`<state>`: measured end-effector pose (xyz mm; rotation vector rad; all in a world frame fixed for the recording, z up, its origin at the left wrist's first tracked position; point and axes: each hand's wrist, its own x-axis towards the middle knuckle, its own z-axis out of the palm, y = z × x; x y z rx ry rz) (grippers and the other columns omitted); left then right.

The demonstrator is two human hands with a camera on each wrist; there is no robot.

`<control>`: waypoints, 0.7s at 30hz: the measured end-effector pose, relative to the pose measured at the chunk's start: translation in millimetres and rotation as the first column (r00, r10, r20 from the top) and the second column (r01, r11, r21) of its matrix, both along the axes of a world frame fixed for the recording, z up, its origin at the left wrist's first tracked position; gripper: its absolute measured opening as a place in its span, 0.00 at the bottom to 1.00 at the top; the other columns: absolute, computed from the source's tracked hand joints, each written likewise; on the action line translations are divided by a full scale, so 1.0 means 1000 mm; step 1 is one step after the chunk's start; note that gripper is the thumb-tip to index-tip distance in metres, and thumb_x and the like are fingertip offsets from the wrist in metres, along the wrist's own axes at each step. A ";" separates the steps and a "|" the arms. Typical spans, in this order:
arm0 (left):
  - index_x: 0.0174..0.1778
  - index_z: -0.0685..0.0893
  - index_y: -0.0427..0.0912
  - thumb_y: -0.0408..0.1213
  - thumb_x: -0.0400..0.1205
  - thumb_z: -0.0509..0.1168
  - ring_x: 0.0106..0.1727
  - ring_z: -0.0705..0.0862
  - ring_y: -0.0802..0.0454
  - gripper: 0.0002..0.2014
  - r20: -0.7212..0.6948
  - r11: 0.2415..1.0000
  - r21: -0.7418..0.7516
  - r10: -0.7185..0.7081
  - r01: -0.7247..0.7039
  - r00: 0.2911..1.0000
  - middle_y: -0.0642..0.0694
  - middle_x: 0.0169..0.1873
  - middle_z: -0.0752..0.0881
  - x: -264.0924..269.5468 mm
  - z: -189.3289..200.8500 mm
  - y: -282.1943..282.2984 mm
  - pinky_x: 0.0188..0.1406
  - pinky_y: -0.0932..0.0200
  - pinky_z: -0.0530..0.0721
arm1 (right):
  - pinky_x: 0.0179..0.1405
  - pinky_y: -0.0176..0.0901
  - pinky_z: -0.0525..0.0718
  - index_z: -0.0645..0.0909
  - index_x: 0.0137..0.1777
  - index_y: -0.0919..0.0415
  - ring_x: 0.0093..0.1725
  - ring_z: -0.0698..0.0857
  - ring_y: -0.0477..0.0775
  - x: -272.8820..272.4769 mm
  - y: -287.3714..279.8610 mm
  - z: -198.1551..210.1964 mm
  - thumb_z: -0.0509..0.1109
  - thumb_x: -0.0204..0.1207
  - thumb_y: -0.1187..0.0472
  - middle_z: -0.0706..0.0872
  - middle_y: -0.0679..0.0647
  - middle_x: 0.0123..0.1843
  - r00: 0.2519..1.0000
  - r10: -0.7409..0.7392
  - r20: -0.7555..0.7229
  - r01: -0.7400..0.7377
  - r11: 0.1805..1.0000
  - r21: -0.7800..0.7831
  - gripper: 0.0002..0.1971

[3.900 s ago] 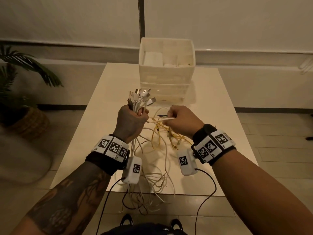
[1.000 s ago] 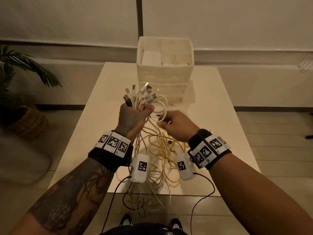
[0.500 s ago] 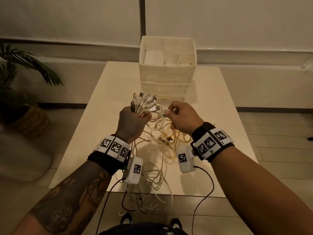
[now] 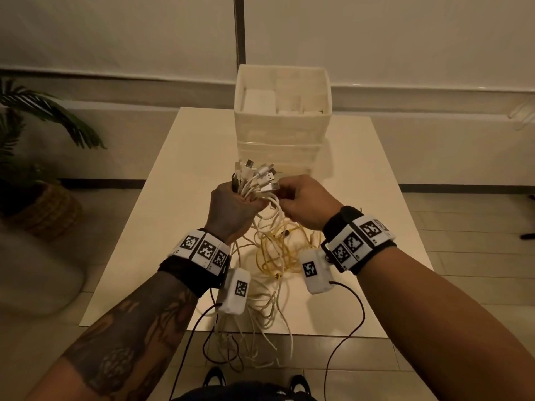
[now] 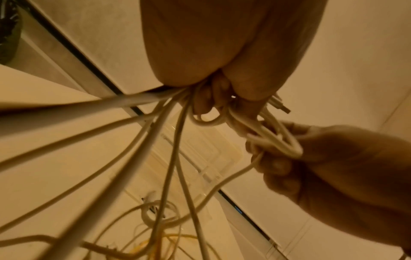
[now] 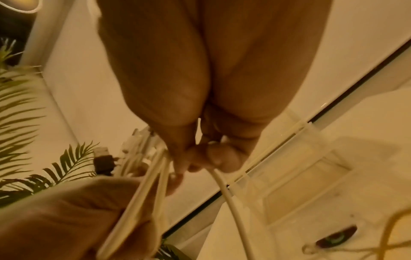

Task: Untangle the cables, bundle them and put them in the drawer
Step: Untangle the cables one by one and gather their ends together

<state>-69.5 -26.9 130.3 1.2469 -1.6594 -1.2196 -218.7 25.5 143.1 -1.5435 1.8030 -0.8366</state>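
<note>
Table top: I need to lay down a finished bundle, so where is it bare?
The table is bare along its left strip, between its left edge and the left hand, and on the right, between the right hand and the right edge. The middle is crowded with loose cables; the drawer unit fills the far middle.

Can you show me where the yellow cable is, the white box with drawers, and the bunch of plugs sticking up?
yellow cable (image 4: pixel 270 253): head view, on its tangled loops above the table.
white box with drawers (image 4: pixel 282 131): head view, on its front wall.
bunch of plugs (image 4: pixel 256 176): head view, on the plug ends above the left hand (image 4: pixel 231 212).
</note>
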 end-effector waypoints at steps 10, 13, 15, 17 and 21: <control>0.37 0.68 0.54 0.30 0.74 0.77 0.34 0.77 0.70 0.22 -0.207 0.998 0.042 0.050 -0.042 0.977 0.61 0.37 0.78 0.011 0.017 0.000 0.29 0.85 0.74 | 0.33 0.40 0.78 0.79 0.46 0.57 0.36 0.84 0.51 -0.013 -0.006 -0.016 0.67 0.82 0.60 0.85 0.53 0.40 0.975 -0.212 -0.062 0.214 0.977 0.021 0.04; 0.36 0.74 0.54 0.31 0.71 0.80 0.37 0.82 0.64 0.20 -0.117 0.997 0.074 -0.013 0.021 0.993 0.58 0.36 0.82 0.008 0.011 0.000 0.35 0.75 0.80 | 0.23 0.40 0.80 0.78 0.43 0.61 0.22 0.82 0.48 -0.009 -0.010 -0.004 0.68 0.81 0.64 0.83 0.56 0.31 0.933 -0.295 0.207 0.312 0.948 -0.057 0.06; 0.37 0.77 0.53 0.31 0.69 0.81 0.38 0.85 0.60 0.19 -0.053 0.992 0.105 -0.069 0.074 0.996 0.56 0.36 0.85 0.005 0.009 0.001 0.41 0.64 0.85 | 0.20 0.41 0.80 0.79 0.43 0.64 0.21 0.81 0.49 -0.005 -0.012 0.004 0.70 0.80 0.66 0.82 0.57 0.30 0.915 -0.271 0.299 0.307 0.948 -0.082 0.05; 0.38 0.80 0.53 0.31 0.67 0.82 0.37 0.86 0.61 0.18 -0.047 0.991 0.098 -0.091 0.096 0.995 0.56 0.36 0.87 0.001 0.010 -0.001 0.42 0.60 0.87 | 0.18 0.41 0.78 0.80 0.43 0.67 0.19 0.80 0.49 -0.003 -0.014 0.009 0.71 0.79 0.68 0.82 0.57 0.28 0.919 -0.248 0.307 0.287 0.954 -0.087 0.05; 0.41 0.85 0.52 0.30 0.67 0.82 0.39 0.90 0.62 0.16 -0.071 0.977 0.086 -0.189 0.195 0.979 0.56 0.37 0.90 -0.006 0.016 0.002 0.39 0.66 0.87 | 0.17 0.37 0.73 0.85 0.41 0.65 0.16 0.77 0.42 -0.005 -0.016 0.011 0.73 0.74 0.72 0.83 0.57 0.28 0.962 -0.203 0.182 0.222 0.971 -0.090 0.03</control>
